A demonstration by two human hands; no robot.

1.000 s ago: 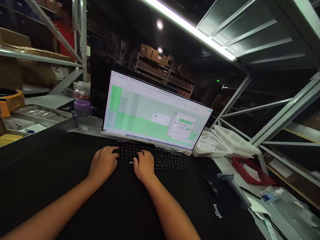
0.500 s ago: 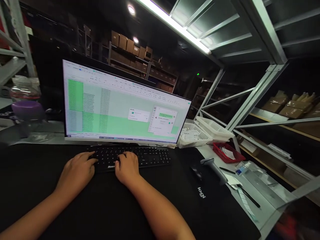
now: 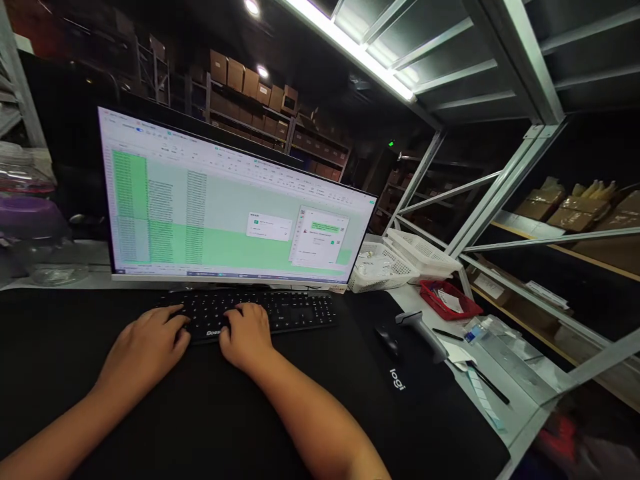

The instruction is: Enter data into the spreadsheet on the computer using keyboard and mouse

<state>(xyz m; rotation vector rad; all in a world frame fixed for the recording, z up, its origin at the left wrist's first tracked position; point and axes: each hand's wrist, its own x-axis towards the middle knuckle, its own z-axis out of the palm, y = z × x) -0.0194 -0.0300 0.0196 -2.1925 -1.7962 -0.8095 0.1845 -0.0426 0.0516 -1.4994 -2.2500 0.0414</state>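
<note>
A black keyboard (image 3: 300, 313) lies on a black desk mat (image 3: 200, 413), just below a wide monitor (image 3: 230, 220). On the keyboard's left end rest the fingertips of my left hand (image 3: 145, 347), spread apart with nothing held. My right hand (image 3: 247, 337) lies over the middle keys, fingers loosely bent and holding nothing; some of its fingertips are hidden behind the hand. The monitor shows a spreadsheet with green areas and two small pop-up windows. To the right of the keyboard sits a black mouse (image 3: 387, 341), untouched by either hand.
A grey handheld scanner (image 3: 423, 335) lies right of the mouse. Behind it are white baskets (image 3: 383, 267) and a red basket (image 3: 450, 300). A jar with a purple lid (image 3: 23, 213) stands at left. Metal shelving (image 3: 505, 193) frames the desk's right side.
The view has turned slightly, so the monitor and desk items sit further left. Both hands stay at the keyboard, with small shifts of the fingers.
</note>
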